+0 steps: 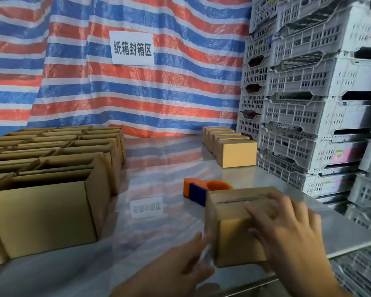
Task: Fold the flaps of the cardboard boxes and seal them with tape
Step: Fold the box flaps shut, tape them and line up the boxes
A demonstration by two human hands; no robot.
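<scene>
A small closed cardboard box [229,213] stands on the shiny table near its front right, a seam running along its top. My right hand [287,228] lies over the box's top and near side with fingers spread, blurred by motion. My left hand [186,260] reaches to the box's lower left corner, fingers straight and touching it. Right behind the box lies an orange and blue tape dispenser [204,188]. Several open boxes [43,189] with upright flaps fill the table's left side.
A row of closed boxes [231,147] stands at the back right of the table [159,168]. Stacked grey plastic crates [313,103] rise along the right. A striped tarp with a white sign [132,48] hangs behind.
</scene>
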